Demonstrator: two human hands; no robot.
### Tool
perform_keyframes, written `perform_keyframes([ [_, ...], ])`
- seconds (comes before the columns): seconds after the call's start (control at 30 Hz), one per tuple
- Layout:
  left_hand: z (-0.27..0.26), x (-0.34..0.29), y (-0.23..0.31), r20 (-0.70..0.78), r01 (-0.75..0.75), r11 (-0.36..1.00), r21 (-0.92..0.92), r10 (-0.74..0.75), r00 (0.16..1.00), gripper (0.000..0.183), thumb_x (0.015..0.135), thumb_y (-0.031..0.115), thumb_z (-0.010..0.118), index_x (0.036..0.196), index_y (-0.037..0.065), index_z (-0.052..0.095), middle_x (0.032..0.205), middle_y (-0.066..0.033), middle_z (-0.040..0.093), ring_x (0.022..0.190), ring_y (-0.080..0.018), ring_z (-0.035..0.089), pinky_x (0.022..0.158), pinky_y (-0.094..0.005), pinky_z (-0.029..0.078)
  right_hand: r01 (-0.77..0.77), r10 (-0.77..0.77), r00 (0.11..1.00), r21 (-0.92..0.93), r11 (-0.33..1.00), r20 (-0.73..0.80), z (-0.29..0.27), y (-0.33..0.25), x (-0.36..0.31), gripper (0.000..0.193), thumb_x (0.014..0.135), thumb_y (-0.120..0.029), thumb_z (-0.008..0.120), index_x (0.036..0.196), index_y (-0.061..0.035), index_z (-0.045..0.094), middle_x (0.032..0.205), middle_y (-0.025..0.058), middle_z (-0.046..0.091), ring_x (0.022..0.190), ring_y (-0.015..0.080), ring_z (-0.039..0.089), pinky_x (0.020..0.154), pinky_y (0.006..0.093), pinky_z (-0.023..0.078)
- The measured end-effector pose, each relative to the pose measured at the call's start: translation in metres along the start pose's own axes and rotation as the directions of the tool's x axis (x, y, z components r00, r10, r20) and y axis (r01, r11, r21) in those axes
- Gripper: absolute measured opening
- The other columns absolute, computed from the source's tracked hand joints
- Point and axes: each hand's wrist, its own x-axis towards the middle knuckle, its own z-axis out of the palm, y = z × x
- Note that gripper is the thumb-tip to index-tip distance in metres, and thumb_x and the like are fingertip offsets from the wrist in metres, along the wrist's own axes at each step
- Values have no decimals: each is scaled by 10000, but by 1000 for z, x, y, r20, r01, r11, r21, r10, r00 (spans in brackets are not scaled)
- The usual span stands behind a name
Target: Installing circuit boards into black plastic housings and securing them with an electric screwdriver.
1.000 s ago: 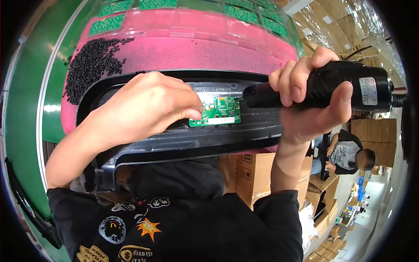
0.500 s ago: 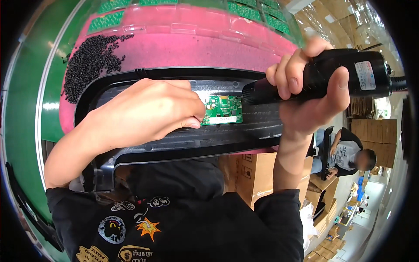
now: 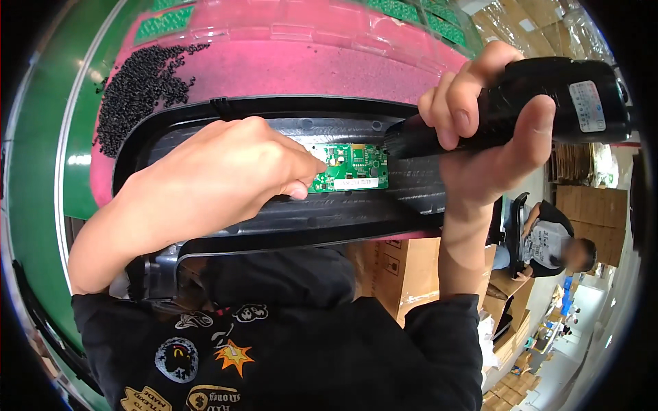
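A green circuit board (image 3: 356, 170) with a white label strip along its near edge lies inside a long black plastic housing (image 3: 415, 186). My left hand (image 3: 233, 164) reaches over the housing from the left. Its thumb and fingers are pinched at the board's left end, and whatever sits between them is hidden. My right hand (image 3: 480, 130) grips a thick black electric screwdriver (image 3: 558, 99), held nearly level with its ribbed nose pointing left at the board's right end. The nose covers the spot beneath it, so contact with the board cannot be made out.
A heap of small black screws (image 3: 140, 92) lies on the pink mat (image 3: 288, 72), beyond the housing at left. Clear trays with green boards (image 3: 164, 25) line the far side. Cardboard boxes (image 3: 397, 277) stand at near right. Another person (image 3: 548, 240) sits farther right holding a black part.
The board has shifted slightly right and up relative to my left hand, showing more of its left part. The screwdriver's rear end has moved a little right and up. Both hands keep their grip.
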Motion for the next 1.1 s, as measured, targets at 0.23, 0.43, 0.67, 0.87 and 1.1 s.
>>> perform_keyframes([
  [0.23, 9, -2, -5, -178, -144, 989, -23, 137, 974, 131, 794, 89, 675, 870, -2, 618, 851, -106, 677, 777, -291, 651, 666, -379, 526, 58, -79, 997, 518, 854, 19, 15, -37, -11, 476, 832, -506, 599, 998, -73, 491, 632, -25, 475, 488, 78, 425, 549, 259, 350],
  [0.43, 12, -2, -4, -406, -288, 955, -67, 237, 882, 185, 742, 73, 734, 839, -13, 602, 767, -117, 632, 699, -286, 612, 617, -355, 496, 54, -142, 985, 616, 786, 95, 24, -49, -12, 414, 813, -425, 640, 973, -83, 470, 627, -35, 477, 486, 79, 441, 593, 263, 374],
  [0.67, 7, -3, -3, -467, -299, 954, 13, 270, 842, 271, 697, 125, 775, 845, -7, 591, 758, -107, 614, 694, -284, 603, 600, -355, 484, 112, -102, 994, 558, 822, -49, 40, -53, -11, 417, 831, -452, 605, 976, -79, 491, 600, -43, 455, 468, 67, 424, 530, 240, 361],
  [0.87, 5, -7, 0, -498, -203, 930, 308, 339, 798, 369, 616, 197, 814, 825, -5, 587, 763, -103, 605, 697, -272, 600, 572, -358, 472, 63, -1, 993, 504, 861, -122, 53, -43, -8, 446, 896, -521, 504, 1008, -89, 506, 664, -41, 458, 526, 77, 404, 603, 269, 361],
  [1.1, 11, -10, 8, -504, -93, 876, 473, 356, 787, 223, 640, 27, 710, 827, -13, 593, 748, -94, 597, 673, -258, 592, 556, -358, 463, 63, 23, 986, 504, 861, -163, 54, -40, -5, 477, 876, -552, 519, 1005, -93, 505, 628, -43, 441, 502, 86, 389, 574, 258, 354],
])
